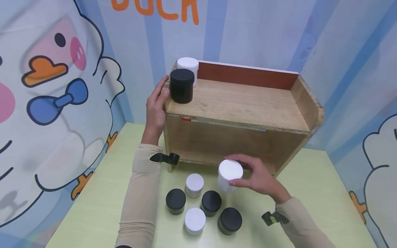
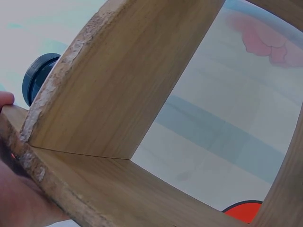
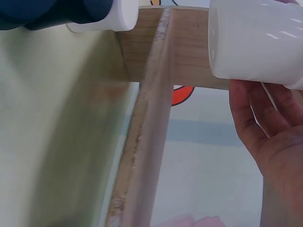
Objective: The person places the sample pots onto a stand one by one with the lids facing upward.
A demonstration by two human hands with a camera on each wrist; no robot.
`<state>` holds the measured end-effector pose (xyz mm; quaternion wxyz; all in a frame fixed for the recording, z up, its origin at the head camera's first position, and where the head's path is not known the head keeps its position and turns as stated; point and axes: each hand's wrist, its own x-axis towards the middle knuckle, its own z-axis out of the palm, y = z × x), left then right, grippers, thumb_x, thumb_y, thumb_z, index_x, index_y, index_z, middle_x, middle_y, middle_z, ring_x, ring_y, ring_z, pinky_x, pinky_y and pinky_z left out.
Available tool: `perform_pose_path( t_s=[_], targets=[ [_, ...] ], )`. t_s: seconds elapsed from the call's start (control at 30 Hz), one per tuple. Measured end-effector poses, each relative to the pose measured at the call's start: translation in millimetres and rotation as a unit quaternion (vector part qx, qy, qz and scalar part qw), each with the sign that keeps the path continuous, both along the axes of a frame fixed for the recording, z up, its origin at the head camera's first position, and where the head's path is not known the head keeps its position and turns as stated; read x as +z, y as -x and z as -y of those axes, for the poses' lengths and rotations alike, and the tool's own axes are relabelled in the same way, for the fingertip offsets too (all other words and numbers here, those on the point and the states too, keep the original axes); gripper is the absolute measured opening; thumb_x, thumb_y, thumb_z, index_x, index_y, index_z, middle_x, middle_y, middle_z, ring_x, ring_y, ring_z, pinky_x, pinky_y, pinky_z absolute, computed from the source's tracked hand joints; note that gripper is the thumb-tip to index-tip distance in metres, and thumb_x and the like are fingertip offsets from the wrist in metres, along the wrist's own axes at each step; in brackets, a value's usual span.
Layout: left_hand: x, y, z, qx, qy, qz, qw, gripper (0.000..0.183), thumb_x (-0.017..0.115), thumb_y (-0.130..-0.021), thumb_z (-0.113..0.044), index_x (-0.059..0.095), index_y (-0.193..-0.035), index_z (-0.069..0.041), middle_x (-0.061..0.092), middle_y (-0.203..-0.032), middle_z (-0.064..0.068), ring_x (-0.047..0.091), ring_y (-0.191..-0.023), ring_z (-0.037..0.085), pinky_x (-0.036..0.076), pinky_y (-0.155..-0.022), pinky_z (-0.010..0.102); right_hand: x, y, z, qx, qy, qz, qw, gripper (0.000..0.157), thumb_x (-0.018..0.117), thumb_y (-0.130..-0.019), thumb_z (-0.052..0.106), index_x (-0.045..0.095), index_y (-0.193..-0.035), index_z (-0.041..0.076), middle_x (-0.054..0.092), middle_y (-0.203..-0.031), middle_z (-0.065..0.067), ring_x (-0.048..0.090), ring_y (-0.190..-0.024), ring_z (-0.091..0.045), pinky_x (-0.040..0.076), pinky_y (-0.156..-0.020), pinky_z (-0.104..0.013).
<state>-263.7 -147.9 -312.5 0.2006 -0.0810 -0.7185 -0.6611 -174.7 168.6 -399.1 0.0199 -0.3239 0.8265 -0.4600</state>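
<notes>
Wooden shelf, its side gripped by the left hand, right hand holding a white jar between thumb and fingers, black jar just beside the left hand, five small jars near the right hand

- White jar, lid on, pretty much upright, pinched in the right hand, up off the desk near the shelf's lower front edge
- Wooden shelf, rough edges, reddish-brown back strip, left hand gripping its left side
- Black jar, upright by the top board's front left corner, second white jar right behind, partly hidden
- Three black jars plus two white ones, all lidded, bunched on the desk out front
</notes>
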Motion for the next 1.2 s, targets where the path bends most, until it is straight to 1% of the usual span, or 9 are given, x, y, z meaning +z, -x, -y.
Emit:
perform_pose_path(
  t_s=[0.13,0.2,0.33,0.5,0.67,0.83,0.97,1.2],
  targets=[
    [0.1,0.7,1,-0.001,-0.008,0.0,1.0,0.05,0.037,-0.105,-0.034,0.04,-0.155,-0.026,0.035,-0.164,-0.005,0.025,-0.156,0.015,0.023,-0.128,0.045,9.9,2.0,2,-0.007,0.005,0.01,1.0,0.06,0.086,-0.076,0.01,0.063,-0.131,0.004,0.068,-0.129,-0.014,0.064,-0.106,-0.004,0.056,-0.092,-0.026],
    [0.4,1.0,1,-0.005,-0.011,-0.002,0.9999,0.05,0.037,-0.106,-0.033,0.04,-0.155,-0.025,0.035,-0.164,-0.005,0.026,-0.156,0.015,0.023,-0.128,0.044,14.8,3.5,1,-0.011,0.013,0.014,1.0,0.059,0.086,-0.076,0.008,0.063,-0.131,0.004,0.068,-0.129,-0.015,0.064,-0.103,-0.004,0.056,-0.09,-0.024],
    [0.1,1.9,0,-0.009,-0.012,-0.001,0.9999,0.05,0.037,-0.106,-0.033,0.04,-0.155,-0.026,0.035,-0.164,-0.005,0.026,-0.155,0.014,0.024,-0.128,0.043,23.1,6.1,0,-0.013,0.018,0.008,1.0,0.057,0.085,-0.077,0.007,0.064,-0.13,0.006,0.068,-0.127,-0.014,0.065,-0.101,-0.005,0.055,-0.089,-0.02],
    [-0.2,1.4,2,-0.003,-0.013,0.004,0.9999,0.05,0.037,-0.105,-0.032,0.04,-0.155,-0.025,0.036,-0.164,-0.005,0.026,-0.155,0.015,0.024,-0.128,0.043,33.3,8.7,3,-0.006,0.003,-0.002,1.0,0.058,0.086,-0.077,0.009,0.064,-0.13,0.008,0.069,-0.126,-0.013,0.064,-0.103,-0.006,0.055,-0.09,-0.022],
    [0.5,0.9,3,-0.005,-0.012,0.002,0.9999,0.051,0.037,-0.105,-0.032,0.04,-0.155,-0.025,0.035,-0.164,-0.005,0.026,-0.155,0.015,0.024,-0.128,0.043,46.3,10.1,5,-0.011,-0.013,-0.011,1.0,0.059,0.087,-0.075,0.01,0.065,-0.13,0.01,0.069,-0.126,-0.01,0.064,-0.102,-0.006,0.054,-0.089,-0.021],
    [1.8,0.6,4,0.002,-0.009,0.0,1.0,0.05,0.038,-0.105,-0.033,0.041,-0.155,-0.027,0.035,-0.164,-0.006,0.026,-0.155,0.014,0.023,-0.128,0.044,60.6,13.2,7,0.004,-0.024,-0.024,0.999,0.061,0.088,-0.074,0.01,0.064,-0.13,0.01,0.07,-0.123,-0.008,0.064,-0.101,-0.005,0.054,-0.089,-0.02],
    [1.7,1.9,4,-0.003,-0.012,-0.006,0.9999,0.05,0.038,-0.105,-0.033,0.041,-0.155,-0.026,0.035,-0.164,-0.006,0.026,-0.155,0.014,0.024,-0.128,0.044,70.4,14.9,9,0.013,-0.035,-0.032,0.999,0.061,0.088,-0.075,0.011,0.064,-0.131,0.01,0.07,-0.124,-0.006,0.064,-0.102,-0.005,0.054,-0.091,-0.02],
    [-0.9,1.9,1,-0.011,-0.017,-0.005,0.9998,0.051,0.038,-0.105,-0.032,0.04,-0.155,-0.024,0.036,-0.164,-0.005,0.026,-0.155,0.014,0.024,-0.128,0.042,88.6,13.9,8,0.015,-0.056,-0.043,0.997,0.061,0.088,-0.075,0.014,0.063,-0.131,0.012,0.07,-0.123,-0.004,0.065,-0.101,-0.008,0.055,-0.089,-0.021]
  ],
)
